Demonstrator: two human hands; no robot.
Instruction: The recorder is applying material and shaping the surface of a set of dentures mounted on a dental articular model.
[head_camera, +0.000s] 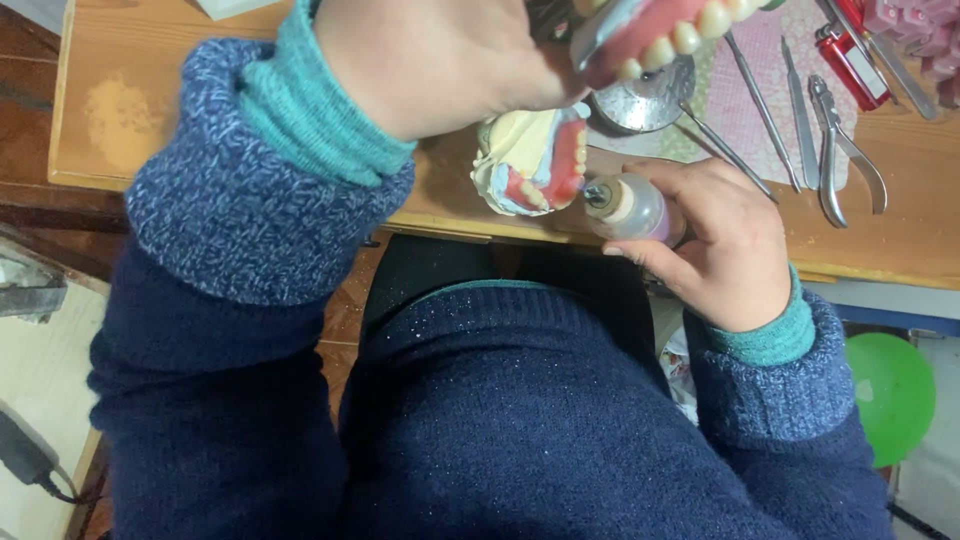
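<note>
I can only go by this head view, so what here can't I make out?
- Left hand fingers: cut off by the top edge, grip hidden.
- Pink denture: cut off by the top edge.
- Small bottle: partly covered by right hand.
- Dental cast: top hidden behind left hand.

Glossy pink denture (665, 35), matt wooden bench (130, 110), shiny metal pliers (835, 150).

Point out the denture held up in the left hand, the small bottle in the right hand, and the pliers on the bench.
Denture (672, 32), head view: on its pink gum base.
Small bottle (632, 205), head view: on its clear body.
Pliers (829, 150), head view: on the handles near the joint.
</note>
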